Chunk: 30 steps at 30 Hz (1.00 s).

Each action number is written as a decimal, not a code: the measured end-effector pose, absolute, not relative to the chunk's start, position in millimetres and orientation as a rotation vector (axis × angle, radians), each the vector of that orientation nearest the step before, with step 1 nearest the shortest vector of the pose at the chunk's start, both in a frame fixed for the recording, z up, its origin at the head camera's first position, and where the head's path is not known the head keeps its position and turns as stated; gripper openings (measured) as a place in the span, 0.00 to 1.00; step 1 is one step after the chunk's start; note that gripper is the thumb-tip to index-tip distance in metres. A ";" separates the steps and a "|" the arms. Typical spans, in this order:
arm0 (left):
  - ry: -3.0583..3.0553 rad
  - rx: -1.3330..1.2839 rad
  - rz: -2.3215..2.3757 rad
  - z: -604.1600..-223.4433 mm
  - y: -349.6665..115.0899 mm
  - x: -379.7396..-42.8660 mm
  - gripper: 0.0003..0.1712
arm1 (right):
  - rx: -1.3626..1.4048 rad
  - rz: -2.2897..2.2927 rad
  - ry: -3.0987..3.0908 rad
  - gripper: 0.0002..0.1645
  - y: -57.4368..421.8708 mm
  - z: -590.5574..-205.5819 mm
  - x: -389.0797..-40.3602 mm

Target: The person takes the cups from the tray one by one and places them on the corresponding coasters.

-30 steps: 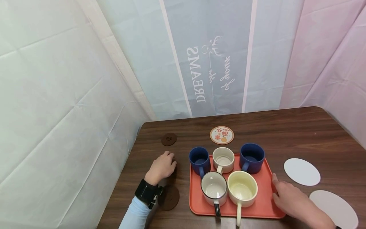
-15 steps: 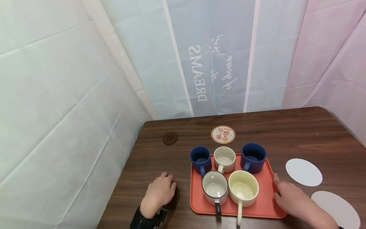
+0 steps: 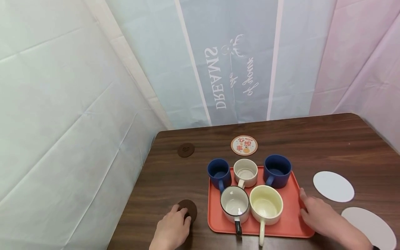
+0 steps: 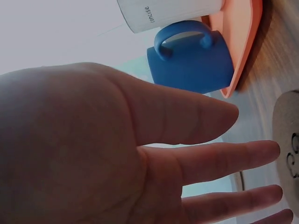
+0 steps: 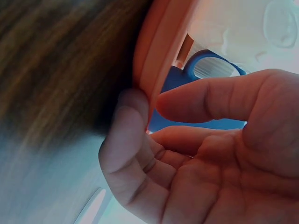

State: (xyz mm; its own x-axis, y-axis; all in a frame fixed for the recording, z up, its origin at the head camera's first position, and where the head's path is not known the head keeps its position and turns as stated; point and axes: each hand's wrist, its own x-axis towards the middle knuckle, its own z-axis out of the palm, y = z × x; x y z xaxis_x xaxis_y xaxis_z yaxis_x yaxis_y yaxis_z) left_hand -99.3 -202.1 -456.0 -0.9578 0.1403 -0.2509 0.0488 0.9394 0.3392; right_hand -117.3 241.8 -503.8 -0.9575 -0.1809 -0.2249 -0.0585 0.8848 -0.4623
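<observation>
My right hand (image 3: 322, 217) pinches the right edge of a red-orange tray (image 3: 292, 224); in the right wrist view the thumb lies on the rim's inner side and the fingers curl beneath it. On the tray are two blue mugs (image 3: 215, 181) (image 3: 282, 178), a small cream mug (image 3: 245, 170), a white mug with a black rim (image 3: 234, 203) and a pale yellow mug (image 3: 265, 205). Left of the tray, my left hand (image 3: 172, 229) reaches with straight, spread fingers over a round dark brown coaster (image 3: 190, 204). The left wrist view has its fingertips right at the coaster's (image 4: 285, 112) edge.
Farther back on the wooden table (image 3: 312, 139) lie another brown coaster (image 3: 185, 150) and a round printed coaster (image 3: 243, 145). Two white discs (image 3: 333, 186) (image 3: 370, 225) lie to the right, the nearer one beside my right forearm. Fabric curtains stand behind and left.
My left hand has drawn back toward the near side of the table, from behind the nearer brown coaster to its front edge. My right hand stays on the tray; the mugs keep their places.
</observation>
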 end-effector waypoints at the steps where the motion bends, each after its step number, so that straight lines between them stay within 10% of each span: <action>1: 2.812 0.140 0.478 -456.8 -202.0 -99.1 0.17 | -0.179 -0.669 2.791 0.39 241.9 -503.5 -117.8; 30: 2.828 0.236 0.496 -463.6 -200.5 -94.7 0.14 | -0.225 -0.625 2.816 0.40 244.8 -502.4 -120.1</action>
State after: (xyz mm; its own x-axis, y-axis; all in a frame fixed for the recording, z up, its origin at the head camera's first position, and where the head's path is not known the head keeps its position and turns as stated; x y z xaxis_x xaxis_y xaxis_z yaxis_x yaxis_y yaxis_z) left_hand -94.7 -200.5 -463.6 -0.9530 0.2026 -0.2251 0.1138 0.9284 0.3536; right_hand -120.1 244.8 -502.4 -0.9575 -0.2019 -0.2059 -0.0959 0.8963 -0.4329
